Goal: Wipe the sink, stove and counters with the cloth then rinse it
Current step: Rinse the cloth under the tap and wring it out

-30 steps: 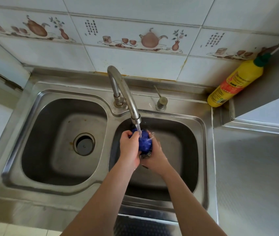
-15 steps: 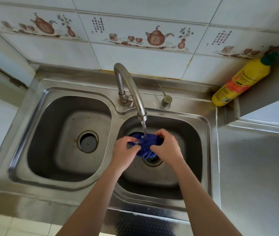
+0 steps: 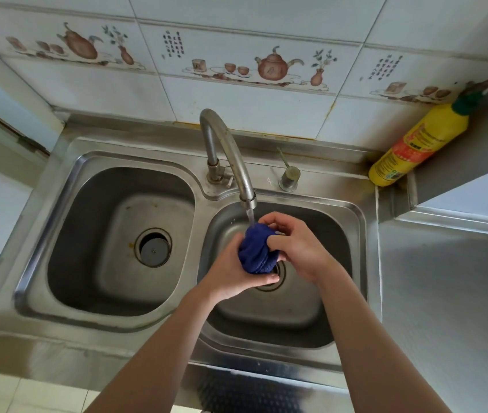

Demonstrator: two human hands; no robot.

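Blue cloth was bunched between both hands under the faucet stream; left hand cupped it, right hand gripped it.

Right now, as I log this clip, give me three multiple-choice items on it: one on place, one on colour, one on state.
1. The cloth is held over which basin?
A. left
B. right
C. neither

2. The bottle in the corner is mainly
A. yellow
B. white
C. blue

3. The tap is
A. off
B. hidden
C. running

Answers: 1 B, left hand and right hand bunch it above the right basin. 2 A, yellow body, green cap. 3 C, a stream falls from the spout onto the cloth.
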